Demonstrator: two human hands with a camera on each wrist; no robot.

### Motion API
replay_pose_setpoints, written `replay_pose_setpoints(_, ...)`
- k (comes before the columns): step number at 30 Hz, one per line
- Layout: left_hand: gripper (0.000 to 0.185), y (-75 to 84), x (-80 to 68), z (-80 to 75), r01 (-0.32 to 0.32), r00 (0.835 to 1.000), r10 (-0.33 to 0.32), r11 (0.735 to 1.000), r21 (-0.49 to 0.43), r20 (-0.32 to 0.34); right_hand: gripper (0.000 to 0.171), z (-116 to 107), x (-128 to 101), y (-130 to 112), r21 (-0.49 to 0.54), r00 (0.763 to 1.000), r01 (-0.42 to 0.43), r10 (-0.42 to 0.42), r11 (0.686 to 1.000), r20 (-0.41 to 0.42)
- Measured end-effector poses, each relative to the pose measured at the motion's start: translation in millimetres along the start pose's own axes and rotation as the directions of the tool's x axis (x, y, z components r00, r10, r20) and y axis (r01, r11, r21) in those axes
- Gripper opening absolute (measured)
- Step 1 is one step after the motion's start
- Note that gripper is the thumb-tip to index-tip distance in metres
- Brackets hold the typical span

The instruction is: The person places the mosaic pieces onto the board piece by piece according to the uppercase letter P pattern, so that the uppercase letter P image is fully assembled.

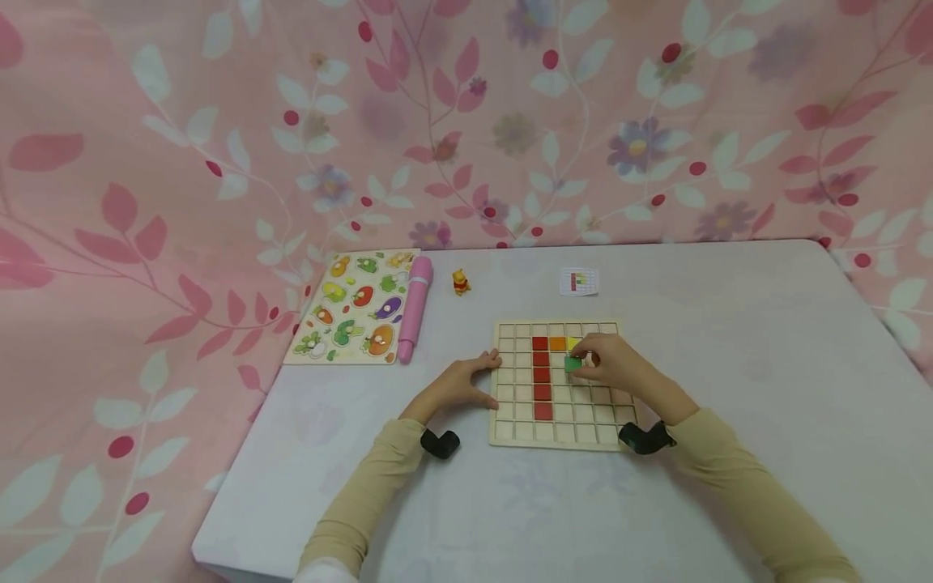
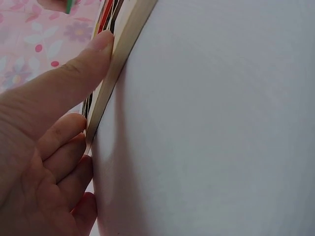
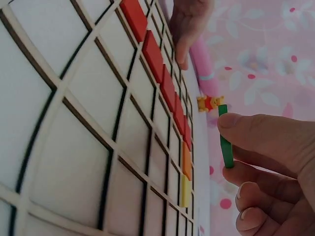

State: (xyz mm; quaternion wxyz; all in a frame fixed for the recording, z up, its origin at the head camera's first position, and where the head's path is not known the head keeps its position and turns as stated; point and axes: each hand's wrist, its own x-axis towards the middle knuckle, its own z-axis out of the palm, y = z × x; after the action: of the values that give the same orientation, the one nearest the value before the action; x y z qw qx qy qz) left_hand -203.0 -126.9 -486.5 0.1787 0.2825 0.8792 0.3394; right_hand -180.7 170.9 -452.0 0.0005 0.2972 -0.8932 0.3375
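Note:
A wooden grid board (image 1: 525, 433) lies on the table in the head view. Several red square tiles (image 1: 542, 375) form a column on it, with an orange tile (image 1: 557, 344) and a yellow tile (image 1: 573, 343) to the right of the top one. My right hand (image 1: 615, 364) pinches a green square tile (image 1: 573, 363) between thumb and finger; in the right wrist view the green tile (image 3: 226, 140) is held on edge, apart from the board. My left hand (image 1: 459, 384) rests at the board's left edge, thumb and fingers touching its rim (image 2: 115, 73).
A small card with a coloured grid pattern (image 1: 579, 282) lies behind the board. Left of it stands a yellow bear figurine (image 1: 461, 282). A pink marker-shaped stick (image 1: 415, 312) lies beside a vegetable puzzle board (image 1: 350, 308). Behind the table hangs pink floral cloth (image 1: 437, 121).

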Motion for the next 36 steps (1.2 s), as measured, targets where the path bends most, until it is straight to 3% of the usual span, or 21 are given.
replay_pose_setpoints(4, 0.081, 0.0, 0.3, -0.5, 0.013, 1.0, -0.013, 1.0, 0.005, -0.002, 0.021, 14.5, 7.0, 5.8, 0.035, 0.997, -0.029, 0.026, 0.999, 0.077)
replay_pose_setpoints(10, 0.08, -1.3, 1.6, 0.9, 0.003, 1.0, -0.003, 1.0, -0.004, -0.002, 0.018, 22.0, 15.3, 7.7, -0.001, 0.988, -0.032, 0.032, 0.999, 0.15)
replay_pose_setpoints(19, 0.08, -1.6, 1.9, 0.4, -0.008, 1.0, 0.008, 1.0, -0.004, -0.004, 0.017, 20.3, 21.2, 0.2, 0.041, 0.982, -0.086, 0.078, 0.995, 0.172)
replay_pose_setpoints(36, 0.081, -1.3, -0.2, -0.5, -0.009, 1.0, 0.009, 1.0, -0.008, 0.003, 0.015, 19.8, 20.6, 1.3, -0.005, 0.982, -0.063, 0.063, 0.998, 0.176)
